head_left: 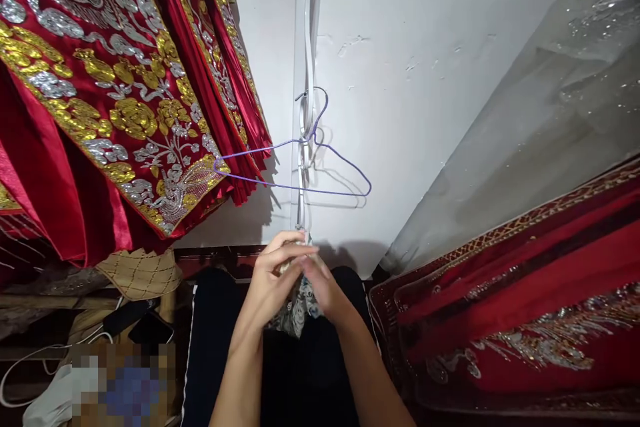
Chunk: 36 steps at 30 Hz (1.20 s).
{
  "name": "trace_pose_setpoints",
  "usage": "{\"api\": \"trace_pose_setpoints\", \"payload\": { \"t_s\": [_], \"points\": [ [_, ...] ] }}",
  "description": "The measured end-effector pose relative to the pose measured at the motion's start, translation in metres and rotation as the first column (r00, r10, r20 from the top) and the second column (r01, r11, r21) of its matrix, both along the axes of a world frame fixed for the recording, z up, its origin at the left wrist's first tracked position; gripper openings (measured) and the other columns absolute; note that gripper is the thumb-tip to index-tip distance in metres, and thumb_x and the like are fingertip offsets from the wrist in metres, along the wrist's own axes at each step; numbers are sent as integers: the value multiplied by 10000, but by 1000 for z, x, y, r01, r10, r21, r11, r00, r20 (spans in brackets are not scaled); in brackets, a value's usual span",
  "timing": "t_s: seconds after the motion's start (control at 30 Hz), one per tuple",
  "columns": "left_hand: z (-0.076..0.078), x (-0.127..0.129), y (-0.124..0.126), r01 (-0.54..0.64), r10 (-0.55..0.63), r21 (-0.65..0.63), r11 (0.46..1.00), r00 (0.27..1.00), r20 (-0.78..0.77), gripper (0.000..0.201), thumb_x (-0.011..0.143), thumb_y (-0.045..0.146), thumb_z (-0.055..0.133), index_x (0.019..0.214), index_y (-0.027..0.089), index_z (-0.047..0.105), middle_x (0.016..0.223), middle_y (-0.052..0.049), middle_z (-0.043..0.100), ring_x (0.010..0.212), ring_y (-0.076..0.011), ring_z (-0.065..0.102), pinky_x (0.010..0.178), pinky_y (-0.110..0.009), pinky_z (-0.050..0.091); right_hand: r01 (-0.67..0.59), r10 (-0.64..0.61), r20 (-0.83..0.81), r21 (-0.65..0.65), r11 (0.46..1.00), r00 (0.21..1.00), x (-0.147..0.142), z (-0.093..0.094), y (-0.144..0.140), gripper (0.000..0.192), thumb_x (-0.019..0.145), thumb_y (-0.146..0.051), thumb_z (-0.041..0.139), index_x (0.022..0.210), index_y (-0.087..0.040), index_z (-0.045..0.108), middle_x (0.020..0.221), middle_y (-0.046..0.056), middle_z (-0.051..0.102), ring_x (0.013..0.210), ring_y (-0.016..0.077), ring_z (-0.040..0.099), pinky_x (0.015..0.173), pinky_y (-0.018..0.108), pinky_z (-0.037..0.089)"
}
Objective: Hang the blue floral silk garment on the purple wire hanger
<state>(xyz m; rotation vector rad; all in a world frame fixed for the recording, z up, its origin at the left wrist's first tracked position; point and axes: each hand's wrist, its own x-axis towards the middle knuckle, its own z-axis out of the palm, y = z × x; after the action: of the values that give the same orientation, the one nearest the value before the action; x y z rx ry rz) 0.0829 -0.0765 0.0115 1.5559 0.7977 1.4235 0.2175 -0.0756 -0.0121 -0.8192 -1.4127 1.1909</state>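
Left hand (273, 280) beside right hand (325, 287) (fingers (289, 252) bent)

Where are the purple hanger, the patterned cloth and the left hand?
Purple hanger (330, 193), head view: its bottom bar.
Patterned cloth (296, 317), head view: its lower part.
Left hand (273, 280), head view: its middle.

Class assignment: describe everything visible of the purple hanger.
The hanger is slim and purple, seemingly coated wire: dark hook, short neck, sloping shoulders, a long bottom bar and rounded ends. It hangs bare and slightly tilted at a white strap, in front of the white wall. The end on the picture's left overlaps the red garment in view; contact there is unclear.
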Motion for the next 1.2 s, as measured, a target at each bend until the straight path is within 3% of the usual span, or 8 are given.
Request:
{"api": "trace_pose_setpoints", "payload": {
  "t_s": [0.13,0.27,0.37,0.47,0.6,0.83,1.03,1.2],
  "points": [
    [-1,-24,27,-1,-2,-9,1000,973,-230,428,974,526,498,1233,250,699,1271,-95,619,1236,-279,535,1104,-392,374,-201,210,196,-63,978,958,12,24,18,254,766,-339,781,956,-185,711,883,45,719,835,236,671,803,353,545],
    [-7,-46,47,110,-185,-173,979,837,-515,638,990,649,296,788,164,658,761,-47,604,755,-207,544,727,-325,452,17,-43,330,81,997,943,31,73,50,58,761,-213,678,735,-164,663,695,5,656,631,163,591,582,263,465],
    [4,-59,50,135,-184,-125,983,691,-699,564,973,632,382,681,177,545,619,5,490,599,-151,436,599,-280,327,156,-257,269,345,926,928,41,99,88,105,745,-184,658,842,-162,692,834,29,706,787,199,652,708,285,505],
    [26,-77,46,31,39,62,998,483,-875,426,922,557,533,706,191,566,614,9,527,573,-148,456,597,-282,276,320,-429,184,429,845,884,46,83,130,383,733,-228,679,1112,-171,679,1137,84,714,1007,248,664,904,362,505],
    [43,-104,35,-40,91,84,996,221,-971,385,912,502,534,666,210,582,612,-21,601,563,-172,527,574,-288,265,308,-359,292,206,929,886,50,24,159,274,791,-342,620,969,-161,724,983,91,757,927,268,689,856,393,531],
    [44,-123,27,-201,94,119,972,-130,-987,311,920,403,512,767,216,708,839,-132,752,869,-331,704,728,-378,463,358,-379,209,129,925,902,87,-4,123,249,712,-309,681,876,-133,745,829,79,748,791,243,694,706,320,523],
    [76,-123,53,-258,390,369,893,37,-920,236,913,219,469,857,208,698,1469,-130,564,1105,-350,686,951,-488,521,493,-530,263,198,847,806,136,23,100,150,657,-277,763,710,-158,688,725,42,699,707,213,640,641,292,504],
    [102,-103,81,-320,578,489,811,310,-755,376,981,248,378,1183,191,690,1421,-129,603,1315,-330,570,1068,-486,480,477,-496,321,142,867,807,128,34,88,185,644,-289,780,751,-156,707,736,62,724,708,253,657,602,310,506]
  ]
}}
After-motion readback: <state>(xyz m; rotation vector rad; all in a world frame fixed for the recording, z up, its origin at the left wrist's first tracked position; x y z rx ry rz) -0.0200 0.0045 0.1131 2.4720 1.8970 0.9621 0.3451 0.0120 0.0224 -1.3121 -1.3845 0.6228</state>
